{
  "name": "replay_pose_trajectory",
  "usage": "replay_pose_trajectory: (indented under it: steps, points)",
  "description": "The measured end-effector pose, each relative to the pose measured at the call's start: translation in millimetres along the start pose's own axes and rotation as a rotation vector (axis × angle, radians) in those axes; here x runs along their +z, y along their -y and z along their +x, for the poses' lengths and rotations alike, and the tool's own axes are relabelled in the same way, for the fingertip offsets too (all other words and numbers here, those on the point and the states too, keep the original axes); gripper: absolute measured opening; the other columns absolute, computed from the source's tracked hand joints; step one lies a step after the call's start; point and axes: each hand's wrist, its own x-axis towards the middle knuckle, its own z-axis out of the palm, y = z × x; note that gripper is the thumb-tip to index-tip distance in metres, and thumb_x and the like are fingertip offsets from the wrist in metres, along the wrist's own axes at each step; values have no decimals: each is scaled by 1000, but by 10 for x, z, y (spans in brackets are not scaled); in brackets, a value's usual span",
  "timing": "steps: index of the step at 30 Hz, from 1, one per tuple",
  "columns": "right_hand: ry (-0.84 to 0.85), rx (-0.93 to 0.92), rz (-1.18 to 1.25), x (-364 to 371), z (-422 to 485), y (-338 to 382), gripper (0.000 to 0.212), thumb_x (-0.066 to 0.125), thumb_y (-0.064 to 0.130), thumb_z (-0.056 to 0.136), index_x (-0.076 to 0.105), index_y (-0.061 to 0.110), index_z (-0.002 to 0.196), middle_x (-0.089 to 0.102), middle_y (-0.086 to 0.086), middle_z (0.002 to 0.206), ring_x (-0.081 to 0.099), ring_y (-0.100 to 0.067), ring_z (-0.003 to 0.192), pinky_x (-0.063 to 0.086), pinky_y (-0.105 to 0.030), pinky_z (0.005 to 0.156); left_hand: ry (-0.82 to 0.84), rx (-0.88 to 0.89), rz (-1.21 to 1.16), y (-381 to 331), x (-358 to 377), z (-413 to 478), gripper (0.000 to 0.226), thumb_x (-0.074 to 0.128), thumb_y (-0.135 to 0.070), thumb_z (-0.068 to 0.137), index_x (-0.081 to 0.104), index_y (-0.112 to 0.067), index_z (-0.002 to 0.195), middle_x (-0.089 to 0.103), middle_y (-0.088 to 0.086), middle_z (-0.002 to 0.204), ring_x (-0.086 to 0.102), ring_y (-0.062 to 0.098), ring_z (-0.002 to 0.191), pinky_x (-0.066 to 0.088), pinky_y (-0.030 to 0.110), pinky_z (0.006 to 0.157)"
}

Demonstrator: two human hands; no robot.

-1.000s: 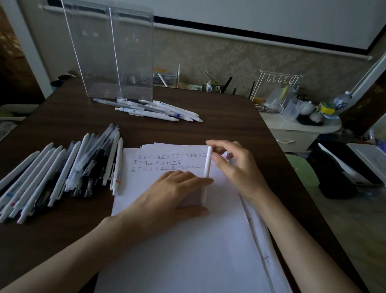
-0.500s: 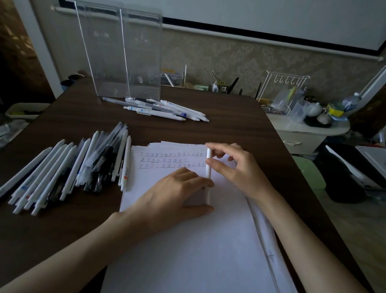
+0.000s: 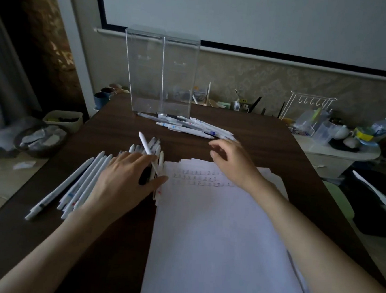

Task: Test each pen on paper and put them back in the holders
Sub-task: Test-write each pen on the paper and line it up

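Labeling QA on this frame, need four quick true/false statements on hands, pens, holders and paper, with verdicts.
1. The left hand holds a white pen over the pile of pens. True.
2. The right hand grips a pen. False: it is open and empty.
3. The clear holders are full of pens. False: no pens stand in them; a loose group of pens lies on the table in front.
4. The paper has rows of test marks near its top. True.
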Motion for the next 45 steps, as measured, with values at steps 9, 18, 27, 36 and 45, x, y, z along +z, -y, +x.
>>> replay_pose_trajectory:
  steps: [9, 18, 27, 36, 45]
  points:
    - [40, 23, -197, 399, 814, 198, 29, 47, 19, 96, 55, 11, 123, 56, -7, 124, 46, -24, 116, 39, -36, 94, -52, 33, -44, 28, 122, -76, 60, 37, -57, 85, 47, -23, 133, 37, 8, 144, 34, 28, 132, 28, 42, 106]
    - [-27, -93, -350, 494, 809, 181, 12, 45, 13, 97, 49, 6, 105, 58, -14, 103, 56, -32, 94, 44, -43, 77, 39, 320, 56, -43, 297, -94, 57, 38, -65, 82, 65, -27, 114, 63, -5, 119, 52, 25, 121, 39, 53, 100]
    - [-199, 92, -389, -253, 164, -18, 66, 35, 82, 73, 51, 17, 69, 48, 2, 69, 46, -20, 75, 32, -35, 76, -2, 295, 139, -199, 375, -87, 64, 27, -70, 84, 64, -28, 116, 64, -5, 119, 54, 33, 118, 36, 60, 98]
    - [-305, 62, -148, -465, -333, 191, 51, 35, 71, 73, 35, 23, 54, 42, 8, 55, 44, -17, 65, 30, -33, 66, 52, 285, 148, -331, 366, -142, 70, 22, -70, 86, 57, -24, 127, 57, 4, 130, 46, 29, 125, 32, 53, 103]
    - [-430, 89, 501, -61, -475, 644, 28, 38, 32, 89, 59, 16, 84, 58, -16, 72, 56, -14, 62, 46, -36, 63, 140, 493, 47, -162, 216, -412, 66, 18, -66, 91, 54, -26, 129, 53, 0, 133, 50, 18, 122, 33, 35, 103]
